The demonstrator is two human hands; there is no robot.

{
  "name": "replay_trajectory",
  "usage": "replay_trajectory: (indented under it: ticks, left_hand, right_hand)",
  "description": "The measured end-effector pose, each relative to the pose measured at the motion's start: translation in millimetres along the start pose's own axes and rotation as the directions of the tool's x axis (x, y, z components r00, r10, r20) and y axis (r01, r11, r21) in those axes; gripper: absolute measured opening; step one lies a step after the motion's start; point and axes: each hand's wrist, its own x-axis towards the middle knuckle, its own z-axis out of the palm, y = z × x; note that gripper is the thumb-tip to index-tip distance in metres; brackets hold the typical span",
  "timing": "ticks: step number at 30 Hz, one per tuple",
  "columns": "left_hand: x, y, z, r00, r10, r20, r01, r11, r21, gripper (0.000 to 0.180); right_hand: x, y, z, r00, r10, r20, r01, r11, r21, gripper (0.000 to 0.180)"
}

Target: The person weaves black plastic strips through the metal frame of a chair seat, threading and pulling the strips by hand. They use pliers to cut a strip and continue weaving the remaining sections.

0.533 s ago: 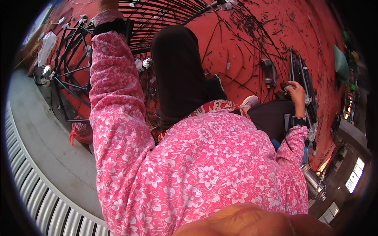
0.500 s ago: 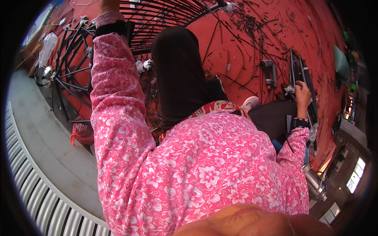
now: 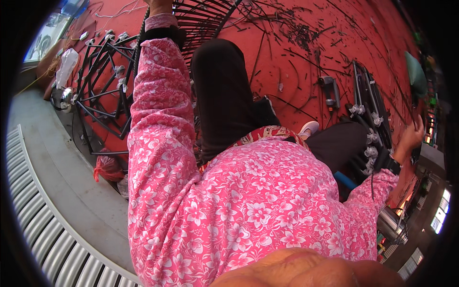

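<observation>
My left hand (image 3: 161, 5) is at the top edge, beside a woven frame of black slats (image 3: 203, 19). Its fingers are cut off by the picture's edge, so its grip cannot be made out. Out to the right, my right hand (image 3: 410, 139) is raised beyond a bundle of black tubes (image 3: 366, 103) with clear wrapping at the joints. Its fingers look closed around a thin black strip (image 3: 396, 111) that trails away above it; the fingertips are small and partly blurred. My bent knee (image 3: 217, 62) is close against the slatted frame.
A grey power tool (image 3: 330, 91) lies on the red floor (image 3: 287, 76) among scattered black offcuts (image 3: 301, 36). Black tube frames (image 3: 105, 91) stand at the left, near a red plastic bag (image 3: 108, 167). A grey ledge (image 3: 71, 153) curves along the left side.
My right hand has moved right, away from the black tubes, and a thin black strip now shows beside it. My left hand has shifted slightly right; the slatted frame has turned.
</observation>
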Motion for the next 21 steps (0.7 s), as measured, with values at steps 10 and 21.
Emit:
replay_trajectory:
  ticks: [10,21]
  left_hand:
    - [24.1,-48.6,-50.3,0.973,-0.021,-0.231,0.030,0.999,0.037,0.044]
    - [6.8,-38.0,-53.7,0.990,-0.008,-0.141,-0.011,0.991,-0.131,0.043]
  right_hand:
    - [56.8,386.5,-223.2,0.710,0.704,0.024,-0.702,0.704,0.107,0.049]
    - [8.7,218.5,-18.3,0.876,0.237,0.419,-0.452,0.704,0.548,0.034]
